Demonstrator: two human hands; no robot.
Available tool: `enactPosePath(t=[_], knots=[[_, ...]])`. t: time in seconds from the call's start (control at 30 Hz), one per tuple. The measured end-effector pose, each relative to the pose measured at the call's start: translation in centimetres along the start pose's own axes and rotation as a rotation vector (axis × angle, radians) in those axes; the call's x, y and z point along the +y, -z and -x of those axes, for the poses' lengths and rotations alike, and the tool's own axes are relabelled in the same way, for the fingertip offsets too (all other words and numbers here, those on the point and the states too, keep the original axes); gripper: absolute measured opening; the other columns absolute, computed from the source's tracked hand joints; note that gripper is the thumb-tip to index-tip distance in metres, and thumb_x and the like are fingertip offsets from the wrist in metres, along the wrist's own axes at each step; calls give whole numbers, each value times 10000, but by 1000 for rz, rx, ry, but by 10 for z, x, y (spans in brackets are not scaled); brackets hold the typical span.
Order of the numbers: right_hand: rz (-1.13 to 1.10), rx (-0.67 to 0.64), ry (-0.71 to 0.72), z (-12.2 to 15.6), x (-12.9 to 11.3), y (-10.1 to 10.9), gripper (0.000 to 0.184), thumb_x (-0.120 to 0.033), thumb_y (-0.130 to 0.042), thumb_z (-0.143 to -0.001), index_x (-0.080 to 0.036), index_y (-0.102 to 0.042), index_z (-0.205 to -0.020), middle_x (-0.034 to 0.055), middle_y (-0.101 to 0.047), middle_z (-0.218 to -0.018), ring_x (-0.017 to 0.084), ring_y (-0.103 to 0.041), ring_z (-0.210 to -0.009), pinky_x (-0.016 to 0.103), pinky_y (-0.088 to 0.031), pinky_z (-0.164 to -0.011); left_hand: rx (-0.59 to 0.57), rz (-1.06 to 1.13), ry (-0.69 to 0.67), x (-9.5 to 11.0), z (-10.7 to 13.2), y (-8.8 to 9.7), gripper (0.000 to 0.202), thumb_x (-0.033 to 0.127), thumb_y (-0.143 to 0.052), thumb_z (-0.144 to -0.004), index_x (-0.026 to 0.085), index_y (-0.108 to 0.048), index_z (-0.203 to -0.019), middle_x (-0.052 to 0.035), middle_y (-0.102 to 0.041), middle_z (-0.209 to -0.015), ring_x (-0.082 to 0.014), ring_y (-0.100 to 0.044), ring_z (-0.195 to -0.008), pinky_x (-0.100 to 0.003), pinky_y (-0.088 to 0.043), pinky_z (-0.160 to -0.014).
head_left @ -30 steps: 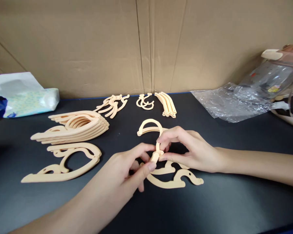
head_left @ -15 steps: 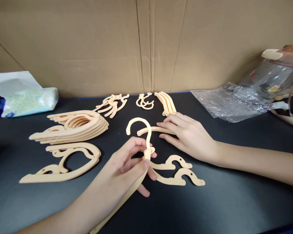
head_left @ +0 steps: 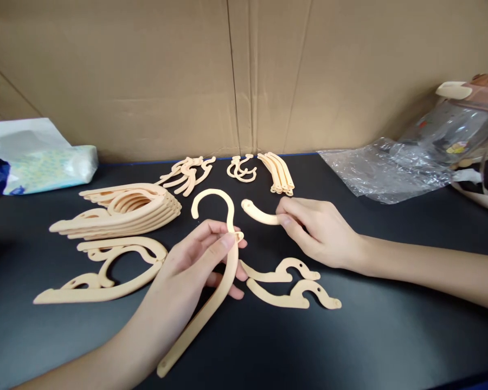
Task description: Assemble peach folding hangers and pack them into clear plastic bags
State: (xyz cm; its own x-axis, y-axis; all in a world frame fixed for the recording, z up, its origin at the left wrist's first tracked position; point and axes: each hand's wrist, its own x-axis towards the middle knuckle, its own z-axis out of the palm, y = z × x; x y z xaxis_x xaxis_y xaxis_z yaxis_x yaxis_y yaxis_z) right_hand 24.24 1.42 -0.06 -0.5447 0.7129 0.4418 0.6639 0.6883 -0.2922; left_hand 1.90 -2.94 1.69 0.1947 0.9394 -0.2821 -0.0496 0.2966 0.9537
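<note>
My left hand (head_left: 205, 254) is closed on a partly assembled cream plastic hanger (head_left: 222, 276): a curved hook at the top joined to one long arm that slants down toward me. Pinched between the thumb and fingers of my right hand (head_left: 317, 230) is a curved hanger arm (head_left: 262, 215), its free end pointing left toward the hook, the two pieces apart. Below my right hand, two wavy hanger pieces (head_left: 296, 298) with small holes lie side by side on the table. My left fingers partly cover their left ends.
Folded hangers are stacked (head_left: 122, 216) at left, with a single folded hanger (head_left: 106, 295) nearer me. Behind lie wavy pieces (head_left: 189, 174), loose hooks (head_left: 242, 170) and long arms (head_left: 277, 173). A tissue pack (head_left: 51, 165), plastic bag (head_left: 382, 168) and bottle (head_left: 455, 127) flank the black table (head_left: 350, 346).
My right hand has closed on the hanger arm and raised it from the table. My left hand has shifted slightly left, turning the hook and its arm.
</note>
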Motion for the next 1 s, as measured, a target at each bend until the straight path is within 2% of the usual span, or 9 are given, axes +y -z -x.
enactPosePath(t=[0.13, 0.27, 0.4, 0.63, 0.8, 1.0], knots=[[-48, -8, -15, 0, -1, 2, 433, -334, -335, -1005, -209, -316, -591, -42, -369, -499, 103, -349, -477, 269, -271, -534, -27, 65, 73, 3, 0, 2, 191, 384, -691, -867, 202, -635, -869, 45, -626, -612, -113, -616, -542, -185, -560, -460], [-27, -68, -12, -1, -1, 1, 447, -297, -333, -993, -198, -334, -557, -38, -396, -489, 93, -358, -472, 277, -302, -589, -127, 116, 162, 6, 1, 5, 230, 432, -669, -869, 204, -659, -900, 32, -634, -508, -99, -587, -452, -155, -508, -473], [2, -83, 24, -2, 0, 0, 407, -254, -360, -954, -194, -340, -551, -41, -403, -494, 90, -371, -477, 269, -314, -604, -196, 78, 192, 7, 1, 6, 220, 422, -622, -894, 206, -661, -884, 8, -623, -428, -81, -574, -423, -103, -423, -477], [-13, -38, 58, -1, 0, 1, 381, -233, -387, -924, -203, -314, -551, -50, -373, -490, 93, -351, -483, 268, -321, -597, -227, 42, 201, 8, 1, 5, 241, 443, -690, -849, 216, -685, -930, 17, -642, -459, -85, -604, -449, -100, -443, -492], [-22, -8, 59, 0, 0, 1, 372, -229, -408, -911, -205, -283, -561, -53, -355, -488, 93, -336, -484, 264, -318, -593, -236, 65, 215, 9, 0, 6, 248, 446, -751, -812, 224, -693, -906, 21, -687, -560, -100, -629, -514, -140, -529, -529], [-38, 4, 65, -1, 0, 2, 372, -221, -395, -922, -210, -279, -568, -54, -342, -478, 99, -338, -484, 268, -314, -593, -278, 114, 238, 8, -2, 8, 191, 412, -720, -857, 231, -697, -913, 10, -713, -627, -99, -640, -559, -141, -538, -540]])
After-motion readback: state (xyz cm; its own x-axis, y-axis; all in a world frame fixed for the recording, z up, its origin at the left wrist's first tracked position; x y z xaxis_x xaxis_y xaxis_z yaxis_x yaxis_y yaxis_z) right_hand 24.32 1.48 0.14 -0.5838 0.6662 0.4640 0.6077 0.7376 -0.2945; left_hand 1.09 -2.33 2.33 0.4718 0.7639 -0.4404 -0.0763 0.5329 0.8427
